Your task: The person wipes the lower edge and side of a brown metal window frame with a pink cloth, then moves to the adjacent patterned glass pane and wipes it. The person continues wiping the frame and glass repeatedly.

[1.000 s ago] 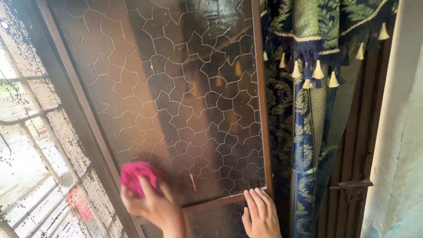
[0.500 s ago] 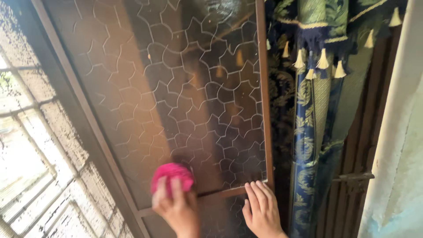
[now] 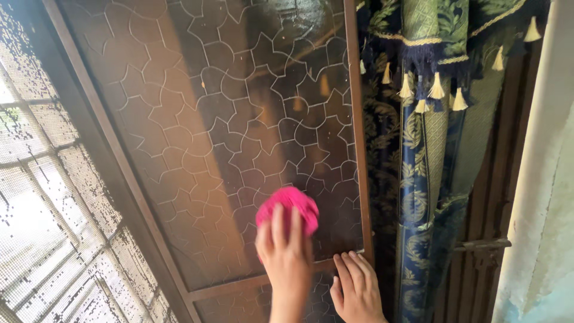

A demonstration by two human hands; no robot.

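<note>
The left hand (image 3: pixel 286 248) presses a bunched pink cloth (image 3: pixel 288 210) against the patterned glass pane (image 3: pixel 239 119); the right hand (image 3: pixel 357 290), apparently flat and empty, rests beside the cloth on the pane's frame.

This looks like a room in a home, because a brown-framed window with patterned glass (image 3: pixel 227 137) stands beside a mesh screen (image 3: pixel 42 197), tasselled blue-green curtains (image 3: pixel 424 119) and a painted wall (image 3: pixel 547 197).
</note>
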